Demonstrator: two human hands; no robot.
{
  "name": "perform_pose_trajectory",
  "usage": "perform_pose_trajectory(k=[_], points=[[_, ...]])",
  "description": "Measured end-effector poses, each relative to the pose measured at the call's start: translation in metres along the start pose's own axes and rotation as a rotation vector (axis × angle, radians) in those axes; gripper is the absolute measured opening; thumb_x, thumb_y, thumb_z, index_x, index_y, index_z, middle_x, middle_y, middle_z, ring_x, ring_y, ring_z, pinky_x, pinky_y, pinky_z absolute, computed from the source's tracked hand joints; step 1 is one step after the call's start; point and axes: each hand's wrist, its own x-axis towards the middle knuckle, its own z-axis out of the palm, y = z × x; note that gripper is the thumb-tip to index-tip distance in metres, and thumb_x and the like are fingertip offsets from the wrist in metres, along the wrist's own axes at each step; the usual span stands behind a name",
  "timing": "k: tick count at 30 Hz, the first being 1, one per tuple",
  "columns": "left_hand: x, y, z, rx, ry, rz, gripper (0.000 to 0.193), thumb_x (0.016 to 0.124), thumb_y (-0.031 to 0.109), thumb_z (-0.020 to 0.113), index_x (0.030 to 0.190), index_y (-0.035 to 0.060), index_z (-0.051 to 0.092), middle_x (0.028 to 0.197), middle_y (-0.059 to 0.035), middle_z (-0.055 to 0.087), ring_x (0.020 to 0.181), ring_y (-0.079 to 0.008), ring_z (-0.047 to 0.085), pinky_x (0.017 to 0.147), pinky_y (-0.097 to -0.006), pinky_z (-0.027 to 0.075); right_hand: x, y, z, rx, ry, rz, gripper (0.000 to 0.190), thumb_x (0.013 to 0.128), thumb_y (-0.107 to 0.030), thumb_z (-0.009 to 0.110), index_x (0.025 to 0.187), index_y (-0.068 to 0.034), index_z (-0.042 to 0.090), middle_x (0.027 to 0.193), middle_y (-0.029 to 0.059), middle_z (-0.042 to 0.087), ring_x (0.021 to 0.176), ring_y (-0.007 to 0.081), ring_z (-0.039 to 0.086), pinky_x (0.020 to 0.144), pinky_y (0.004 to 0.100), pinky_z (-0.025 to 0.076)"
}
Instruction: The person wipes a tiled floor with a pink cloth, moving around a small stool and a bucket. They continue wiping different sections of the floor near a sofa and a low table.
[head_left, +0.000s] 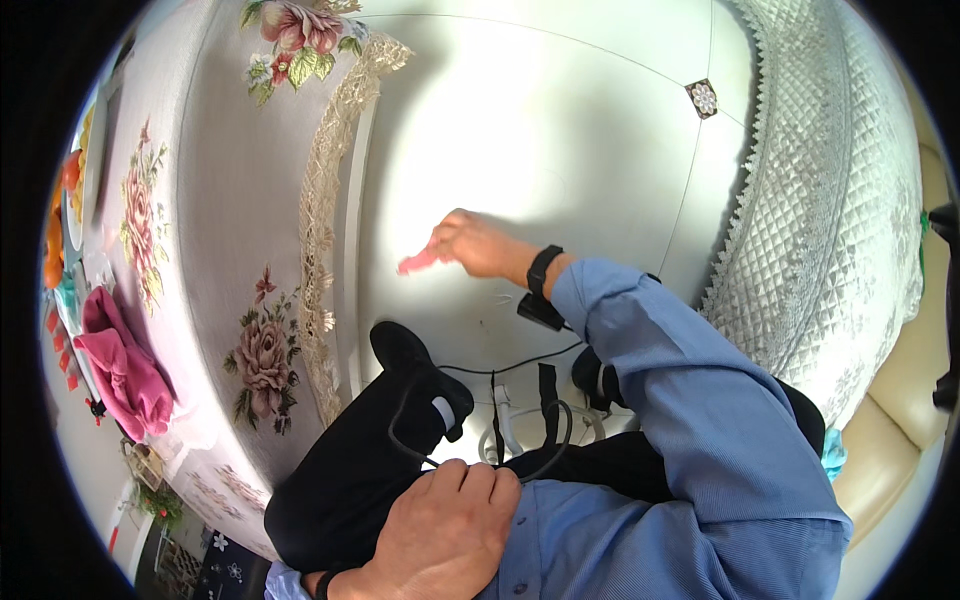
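My right hand, with a black wristband above it, reaches out over the pale tiled floor. Its fingers are closed on a small pink cloth, which looks slightly blurred. My left hand lies at my waist, back up, against the front of the blue shirt. A black cable passes by its fingers; whether they hold it is hidden. A black box-like device hangs below the right wrist.
At left stands a table under a floral tablecloth with lace edging, bearing a bright pink cloth and a plate of fruit. A sofa with a quilted cover is at right. My legs and a white tubular frame are below.
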Motion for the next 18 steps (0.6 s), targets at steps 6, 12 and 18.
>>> perform_pose_trajectory(k=[6,12,18], points=[[-0.018,0.008,0.024,0.007,0.005,0.027,0.017,0.091,0.011,0.059,0.106,0.004,0.064,0.097,-0.0116,0.06,0.095,-0.0281,0.061,0.083,-0.0387,0.052,-0.011,0.033,-0.078,0.376,0.144,-0.094,0.028,0.106,-0.022,0.059,0.123,-0.013,0.08,0.109,0.0096,0.079,0.104,0.0316,0.07,0.099,0.0412,0.053],[-0.026,0.014,0.036,0.055,-0.003,0.023,0.014,0.09,0.011,0.06,0.102,0.0046,0.063,0.095,-0.011,0.06,0.094,-0.028,0.06,0.081,-0.0384,0.052,-0.073,0.121,-0.176,0.012,0.572,0.75,0.035,0.106,-0.014,0.049,0.128,-0.012,0.077,0.068,0.0066,0.065,0.044,0.0233,0.056,0.047,0.0373,0.05],[-0.025,0.024,0.038,0.077,0.022,0.061,0.014,0.091,0.01,0.06,0.103,0.0046,0.064,0.093,-0.0114,0.061,0.093,-0.03,0.062,0.079,-0.0399,0.052,-0.052,0.057,-0.023,0.062,0.537,0.08,0.037,0.098,-0.008,0.058,0.129,-0.014,0.078,0.09,0.0136,0.07,0.086,0.0373,0.063,0.082,0.0465,0.053]])
